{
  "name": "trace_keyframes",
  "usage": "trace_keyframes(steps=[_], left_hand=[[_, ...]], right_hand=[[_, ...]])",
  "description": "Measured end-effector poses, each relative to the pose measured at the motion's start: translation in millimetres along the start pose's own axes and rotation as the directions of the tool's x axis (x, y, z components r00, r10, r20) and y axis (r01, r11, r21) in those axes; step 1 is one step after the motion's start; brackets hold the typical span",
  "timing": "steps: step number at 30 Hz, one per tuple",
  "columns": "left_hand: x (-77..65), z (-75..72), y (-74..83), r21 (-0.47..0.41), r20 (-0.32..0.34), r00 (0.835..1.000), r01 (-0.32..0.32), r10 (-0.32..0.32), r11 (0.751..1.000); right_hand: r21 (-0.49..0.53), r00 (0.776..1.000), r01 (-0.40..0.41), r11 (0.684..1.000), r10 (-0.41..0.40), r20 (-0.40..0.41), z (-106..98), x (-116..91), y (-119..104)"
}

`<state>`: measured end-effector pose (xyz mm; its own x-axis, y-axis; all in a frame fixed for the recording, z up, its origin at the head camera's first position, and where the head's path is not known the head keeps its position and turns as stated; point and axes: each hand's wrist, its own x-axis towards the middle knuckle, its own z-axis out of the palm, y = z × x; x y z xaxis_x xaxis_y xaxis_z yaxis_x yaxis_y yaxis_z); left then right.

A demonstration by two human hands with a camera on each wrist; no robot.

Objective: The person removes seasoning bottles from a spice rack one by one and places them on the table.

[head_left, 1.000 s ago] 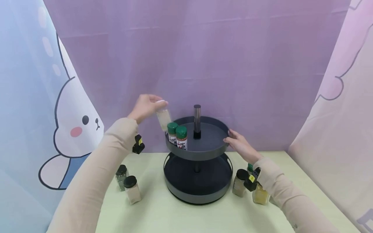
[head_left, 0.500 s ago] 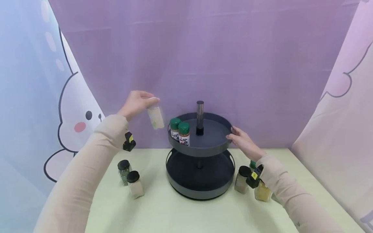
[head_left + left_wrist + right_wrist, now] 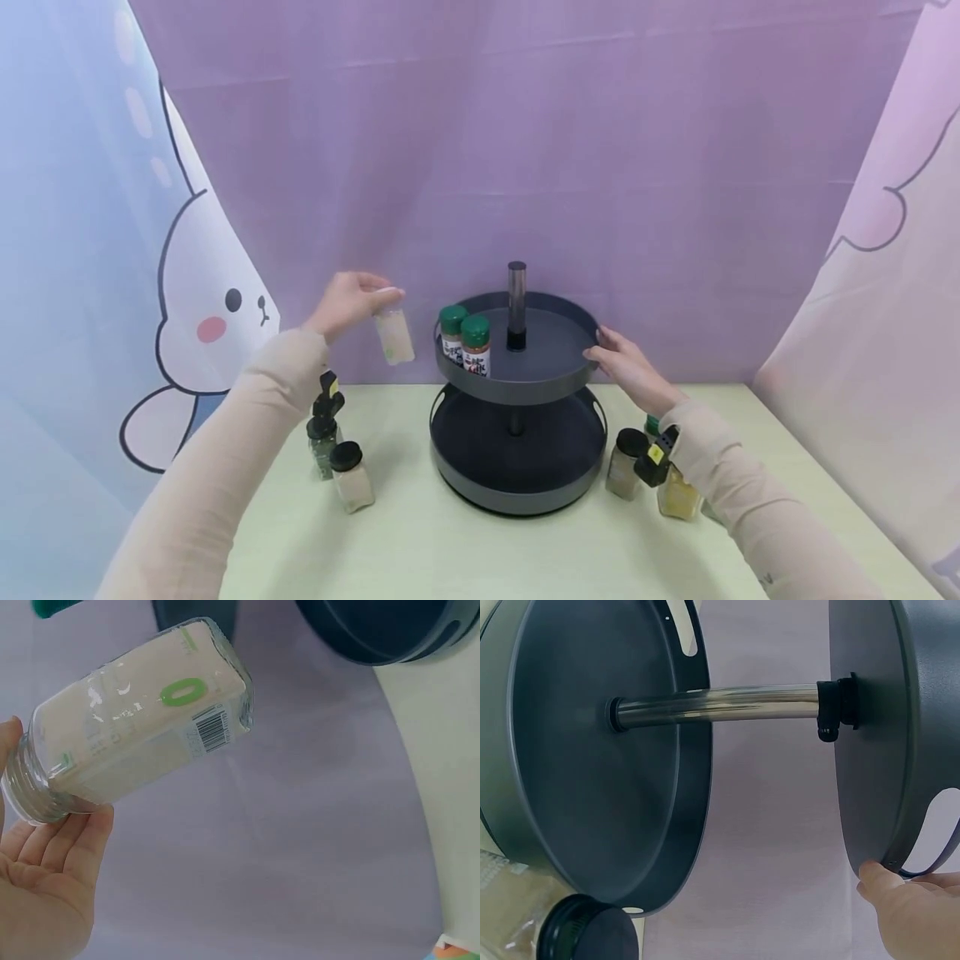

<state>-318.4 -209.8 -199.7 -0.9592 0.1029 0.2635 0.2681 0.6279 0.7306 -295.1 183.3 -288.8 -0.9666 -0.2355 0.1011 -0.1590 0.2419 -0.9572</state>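
Note:
My left hand pinches a clear glass spice jar by its neck end. The jar hangs tilted in the air, left of a dark grey two-tier turntable. Pale powder fills most of it, and the left wrist view shows a barcode and green print on its side. On the upper tray, two green-capped spice bottles stand at the left. At that tray's right side, my right hand grips the rim by its handle cutout, with the thumb against the tray's edge in the right wrist view.
Two black-capped jars, one with green flakes and one with pale powder, stand on the table at left. Right of the turntable are a black-capped jar, a jar with yellow contents and others partly hidden by the right sleeve. A purple curtain hangs behind.
My left hand has carried the jar left, away from the green-capped bottles, and then lower. The right hand stays on the upper tray's rim. The head view has shifted slightly.

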Motion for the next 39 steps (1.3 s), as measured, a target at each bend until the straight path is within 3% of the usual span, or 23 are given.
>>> trace_keyframes(steps=[8, 19, 33, 39], left_hand=[[-4.7, 12.5, -24.8, -0.004, 0.041, 0.999, 0.012, -0.012, 1.0], [-11.9, 35.8, -59.2, 0.051, 0.041, 0.999, 0.014, -0.017, 0.999], [-32.4, 54.8, -116.4, 0.138, 0.06, 0.997, -0.065, 0.057, 0.988], [-33.7, 62.0, -125.5, 0.109, 0.111, 0.992, -0.068, 0.056, 0.992]], right_hand=[[-0.014, 1.0, -0.008, 1.0, 0.008, -0.001, 0.9, -2.8, -1.8], [-0.024, 1.0, -0.021, 0.999, 0.021, -0.006, 0.5, -2.5, 0.1], [-0.035, 0.999, -0.04, 0.999, 0.04, -0.017, 4.8, -0.6, 3.6], [-0.053, 0.999, -0.038, 0.998, 0.036, -0.031, 1.9, -0.3, 1.2]])
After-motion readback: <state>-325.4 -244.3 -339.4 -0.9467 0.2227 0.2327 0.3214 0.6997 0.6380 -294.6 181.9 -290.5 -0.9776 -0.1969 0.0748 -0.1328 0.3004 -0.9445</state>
